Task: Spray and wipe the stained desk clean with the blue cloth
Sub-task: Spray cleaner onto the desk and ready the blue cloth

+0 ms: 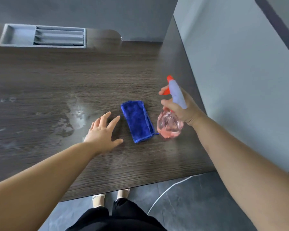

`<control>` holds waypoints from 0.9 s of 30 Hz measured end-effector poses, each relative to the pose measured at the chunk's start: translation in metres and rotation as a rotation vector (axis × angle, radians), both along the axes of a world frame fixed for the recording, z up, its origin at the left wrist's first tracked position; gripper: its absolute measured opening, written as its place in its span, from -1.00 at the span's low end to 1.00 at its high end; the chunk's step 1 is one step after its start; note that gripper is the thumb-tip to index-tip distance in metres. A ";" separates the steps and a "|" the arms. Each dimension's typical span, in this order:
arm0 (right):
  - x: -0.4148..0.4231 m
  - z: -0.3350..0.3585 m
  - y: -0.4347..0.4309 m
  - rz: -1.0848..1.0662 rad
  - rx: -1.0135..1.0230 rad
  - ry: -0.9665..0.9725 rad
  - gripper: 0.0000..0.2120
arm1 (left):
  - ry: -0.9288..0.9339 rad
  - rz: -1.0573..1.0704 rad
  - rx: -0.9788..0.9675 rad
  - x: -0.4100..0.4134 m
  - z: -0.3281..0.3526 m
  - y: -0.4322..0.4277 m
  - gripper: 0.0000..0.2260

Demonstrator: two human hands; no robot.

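Right hand [182, 107]: curled round the neck of the pink spray bottle [169, 125], forefinger on its red trigger.
Left hand [103, 132]: fingers spread, holding nothing.
Blue cloth [137, 120]: folded on the desk [107, 72], between the hands.
Progress: whitish stains [77, 114] remain at the cloth's nine o'clock; wiping not yet begun.

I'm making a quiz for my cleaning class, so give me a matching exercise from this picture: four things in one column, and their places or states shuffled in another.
1 blue cloth
2 spray bottle
3 left hand
4 grey tray

a gripped by the right hand
b sunk in the desk, far left
c folded flat on the desk
d open, fingers spread

Pairs: 1-c, 2-a, 3-d, 4-b
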State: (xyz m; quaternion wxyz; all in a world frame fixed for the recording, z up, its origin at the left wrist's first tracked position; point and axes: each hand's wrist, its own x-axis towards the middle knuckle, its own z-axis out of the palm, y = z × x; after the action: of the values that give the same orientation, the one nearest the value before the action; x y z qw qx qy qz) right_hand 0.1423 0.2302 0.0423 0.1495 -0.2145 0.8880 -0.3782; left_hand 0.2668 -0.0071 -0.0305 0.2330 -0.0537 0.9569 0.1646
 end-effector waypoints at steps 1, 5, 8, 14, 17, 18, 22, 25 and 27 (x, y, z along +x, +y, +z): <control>0.009 0.002 -0.004 -0.011 -0.036 -0.101 -0.51 | 0.007 -0.004 0.016 0.001 0.000 -0.002 -0.25; 0.049 -0.001 -0.019 -0.060 -0.031 -0.507 -0.60 | 0.011 -0.200 -0.009 0.011 0.000 -0.002 -0.28; 0.075 -0.014 -0.025 -0.077 0.101 -0.650 -0.52 | -0.045 -0.367 -0.077 0.018 -0.003 0.000 -0.31; 0.094 -0.031 -0.030 -0.245 0.199 -0.730 -0.49 | -0.191 -0.466 -0.096 -0.001 0.009 -0.006 -0.37; 0.092 -0.036 -0.034 -0.364 0.209 -0.750 -0.52 | -0.257 -0.502 -0.127 -0.005 0.017 -0.003 -0.33; 0.092 -0.036 -0.036 -0.383 0.214 -0.749 -0.54 | -0.267 -0.512 -0.139 -0.004 0.017 -0.003 -0.31; 0.090 -0.031 -0.039 -0.368 0.282 -0.757 -0.53 | -0.253 -0.548 -0.199 -0.001 0.015 -0.001 -0.26; 0.087 -0.032 -0.039 -0.361 0.294 -0.744 -0.49 | -0.229 -0.568 -0.223 0.000 0.013 -0.002 -0.25; 0.085 -0.030 -0.041 -0.362 0.297 -0.730 -0.53 | -0.224 -0.570 -0.229 0.000 0.011 -0.002 -0.24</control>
State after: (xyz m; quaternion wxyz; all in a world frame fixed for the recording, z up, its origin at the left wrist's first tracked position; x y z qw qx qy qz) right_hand 0.2270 0.1896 0.0124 0.4144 0.1164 0.8449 -0.3177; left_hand 0.2673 -0.0092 -0.0192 0.3660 0.1729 0.9141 -0.0232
